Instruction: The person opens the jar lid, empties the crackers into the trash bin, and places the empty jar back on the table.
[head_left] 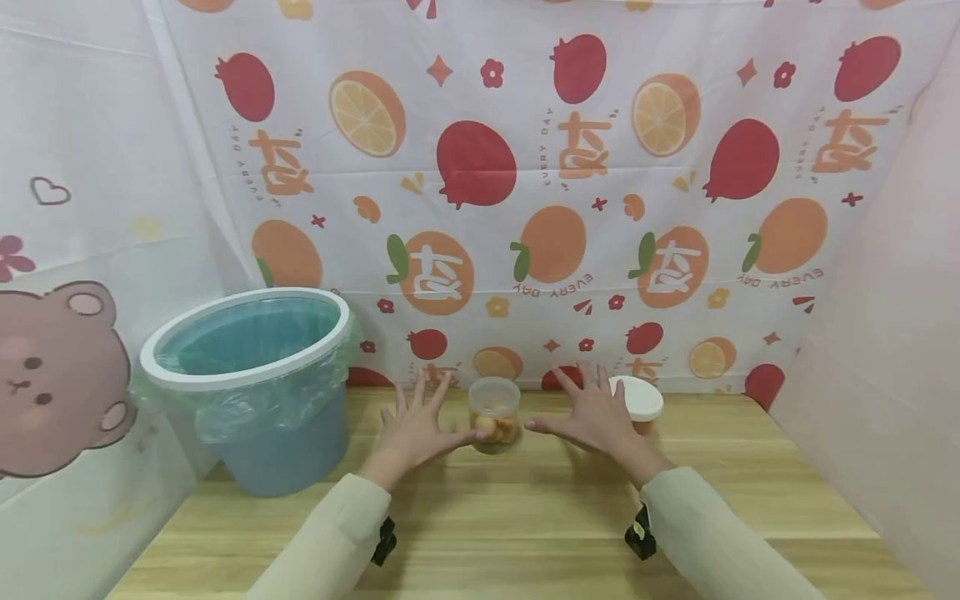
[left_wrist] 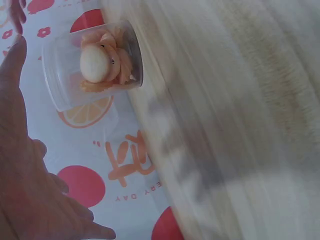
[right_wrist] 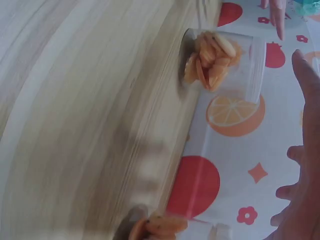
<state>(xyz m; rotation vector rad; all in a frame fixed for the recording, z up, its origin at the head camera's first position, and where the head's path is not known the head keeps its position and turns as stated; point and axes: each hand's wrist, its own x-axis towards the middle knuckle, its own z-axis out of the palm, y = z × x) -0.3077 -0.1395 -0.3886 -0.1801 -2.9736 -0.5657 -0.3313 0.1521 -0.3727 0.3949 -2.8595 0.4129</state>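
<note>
A small clear jar [head_left: 494, 414] stands upright on the table between the two hands, with orange-brown pieces and a paler rounded one inside; its top looks translucent. My left hand [head_left: 415, 429], fingers spread, is left of it. In the head view that thumb overlaps the jar's edge, but the left wrist view [left_wrist: 30, 165] shows no grip. To the jar's right, my right hand [head_left: 592, 414] is spread too, its thumb pointing at the jar across a gap. Behind the right fingers stands a second jar with a white lid [head_left: 641, 398], partly hidden; similar orange pieces [right_wrist: 157, 227] show through it.
A blue bucket [head_left: 288, 450] with a white rim and a thin green liner stands at the table's left. Fruit-print cloth [head_left: 476, 162] hangs along the table's back edge, and pale sheets flank both sides. Wood-grain tabletop [head_left: 510, 533] lies in front of the jars.
</note>
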